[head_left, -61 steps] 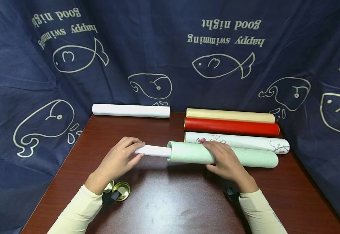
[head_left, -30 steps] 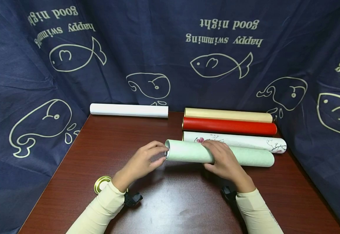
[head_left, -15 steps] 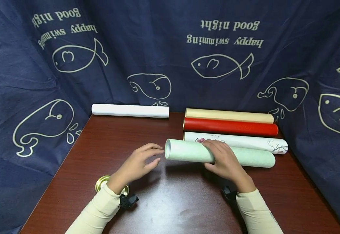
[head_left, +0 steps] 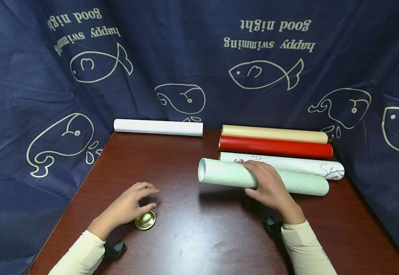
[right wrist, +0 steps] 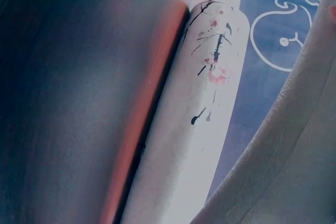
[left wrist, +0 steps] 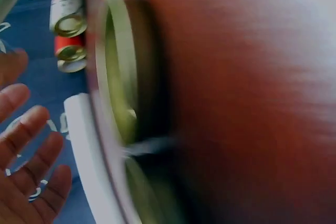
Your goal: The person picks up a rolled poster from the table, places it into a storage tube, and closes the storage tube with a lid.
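My right hand (head_left: pixel 268 187) grips a pale green cardboard tube (head_left: pixel 220 172) from above near its middle, and the tube's left end is raised and uncapped. The white rolled paper seen earlier is hidden inside the tube. Over the left part of the table hovers my left hand (head_left: pixel 128 204), its fingers loosely spread and holding nothing. Just beside and below its thumb lies a round gold metal lid (head_left: pixel 146 220). In the left wrist view the lid (left wrist: pixel 123 61) looms close and blurred, with a second gold lid (left wrist: pixel 139 192) below it.
Behind the green tube lie a white tube with plum blossoms (head_left: pixel 302 167), a red tube (head_left: pixel 275 146) and a cream tube (head_left: pixel 275 133). A white paper roll (head_left: pixel 158 126) lies at the table's back left. Dark blue curtain (head_left: pixel 185 46) hangs around the brown table (head_left: pixel 192 236).
The left hand pushed the white roll into the green tube, let go, then drew back left and down toward the lids. The right hand keeps its grip on the tube.
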Available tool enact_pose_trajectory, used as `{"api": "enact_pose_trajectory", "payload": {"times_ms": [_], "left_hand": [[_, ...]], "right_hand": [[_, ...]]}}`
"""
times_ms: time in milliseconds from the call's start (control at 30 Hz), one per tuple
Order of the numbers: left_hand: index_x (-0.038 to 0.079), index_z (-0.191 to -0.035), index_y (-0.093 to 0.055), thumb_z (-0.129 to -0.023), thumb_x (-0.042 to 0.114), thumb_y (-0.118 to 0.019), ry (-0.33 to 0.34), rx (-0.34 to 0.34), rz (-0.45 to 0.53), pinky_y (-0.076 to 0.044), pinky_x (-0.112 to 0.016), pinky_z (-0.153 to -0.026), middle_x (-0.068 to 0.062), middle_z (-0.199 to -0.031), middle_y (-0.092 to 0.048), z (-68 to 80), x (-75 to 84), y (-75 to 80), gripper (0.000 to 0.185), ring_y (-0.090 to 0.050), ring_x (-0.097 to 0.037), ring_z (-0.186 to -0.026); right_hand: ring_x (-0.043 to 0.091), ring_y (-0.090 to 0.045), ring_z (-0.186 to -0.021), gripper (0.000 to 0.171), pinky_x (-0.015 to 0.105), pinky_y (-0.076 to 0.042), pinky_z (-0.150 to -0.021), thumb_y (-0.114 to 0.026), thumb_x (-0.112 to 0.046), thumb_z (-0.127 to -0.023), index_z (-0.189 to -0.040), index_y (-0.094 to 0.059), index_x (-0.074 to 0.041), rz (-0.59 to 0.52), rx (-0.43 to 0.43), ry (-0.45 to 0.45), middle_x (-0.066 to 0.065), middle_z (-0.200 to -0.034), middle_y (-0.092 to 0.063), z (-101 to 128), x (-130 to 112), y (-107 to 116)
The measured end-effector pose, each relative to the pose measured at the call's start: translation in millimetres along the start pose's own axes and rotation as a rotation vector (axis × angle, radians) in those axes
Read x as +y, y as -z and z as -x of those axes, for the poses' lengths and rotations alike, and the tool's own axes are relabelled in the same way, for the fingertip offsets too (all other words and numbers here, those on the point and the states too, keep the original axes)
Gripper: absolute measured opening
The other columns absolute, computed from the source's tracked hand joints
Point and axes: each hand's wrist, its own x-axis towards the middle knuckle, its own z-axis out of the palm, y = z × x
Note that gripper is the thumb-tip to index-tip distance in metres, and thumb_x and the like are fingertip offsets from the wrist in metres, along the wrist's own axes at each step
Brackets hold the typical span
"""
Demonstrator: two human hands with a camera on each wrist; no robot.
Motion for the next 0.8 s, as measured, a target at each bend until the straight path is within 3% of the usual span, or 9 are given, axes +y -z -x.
{"api": "enact_pose_trajectory", "payload": {"times_ms": [200,333,533,667,800], "left_hand": [[0.011,-0.120,-0.071,-0.078,0.031,-0.085,-0.036,-0.109,0.000,-0.052,-0.038,-0.088,0.007,-0.116,-0.063,21.7,-0.7,-4.5,0.049,-0.059,-0.012,-0.107],[0.014,-0.121,-0.070,-0.073,0.040,-0.087,-0.064,-0.147,-0.011,-0.051,-0.039,-0.089,0.010,-0.117,-0.062,27.6,-0.9,-3.9,0.057,-0.058,-0.011,-0.107],[0.016,-0.123,-0.069,-0.068,0.047,-0.087,-0.092,-0.207,-0.116,-0.047,-0.041,-0.086,0.009,-0.115,-0.062,28.5,-1.8,-7.8,0.066,-0.056,-0.013,-0.105],[0.015,-0.120,-0.070,-0.071,0.042,-0.087,-0.110,-0.218,-0.175,-0.048,-0.040,-0.081,0.008,-0.111,-0.061,28.4,0.5,-10.5,0.058,-0.056,-0.015,-0.101],[0.014,-0.120,-0.070,-0.075,0.038,-0.086,-0.087,-0.194,-0.140,-0.049,-0.039,-0.081,0.009,-0.109,-0.060,21.3,4.9,-10.4,0.053,-0.055,-0.012,-0.099]], "right_hand": [[0.032,-0.058,-0.113,0.077,0.052,-0.043,-0.094,-0.087,-0.012,-0.055,-0.126,-0.059,-0.005,0.005,-0.001,-0.001,0.010,-0.123,-0.063,1,-1,1],[0.032,-0.058,-0.113,0.077,0.051,-0.043,-0.094,-0.087,-0.011,-0.055,-0.126,-0.059,-0.006,0.013,0.000,-0.006,0.010,-0.123,-0.063,2,0,3],[0.032,-0.058,-0.113,0.075,0.050,-0.043,-0.095,-0.086,-0.012,-0.055,-0.125,-0.060,-0.006,0.013,0.004,-0.002,0.011,-0.123,-0.063,1,0,4],[0.032,-0.058,-0.113,0.075,0.052,-0.043,-0.094,-0.086,-0.012,-0.056,-0.126,-0.060,-0.006,0.010,0.001,0.006,0.012,-0.122,-0.063,1,0,1],[0.031,-0.058,-0.113,0.074,0.051,-0.043,-0.094,-0.086,-0.013,-0.056,-0.126,-0.059,-0.007,0.019,-0.008,0.004,0.011,-0.123,-0.063,2,-2,0]]}}
